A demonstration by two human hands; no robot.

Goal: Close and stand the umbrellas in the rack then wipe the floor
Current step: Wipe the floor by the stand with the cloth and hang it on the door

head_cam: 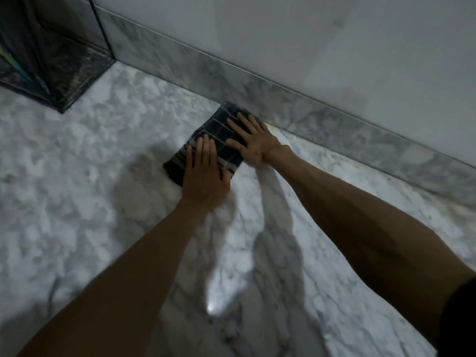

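Floor (77, 163) of marble, cloth pressed flat under both hands.
Rack (51, 60) stands upper left, against the baseboard (334, 117). Folded dark cloth (213, 127) lies on the floor, touching the baseboard. Left hand (203, 171) and right hand (253, 141) press on it, fingers straight, grasping nothing.

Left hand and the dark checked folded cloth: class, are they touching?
Touching. The head view shows the left hand lying flat, fingers straight, on the dark checked folded cloth.
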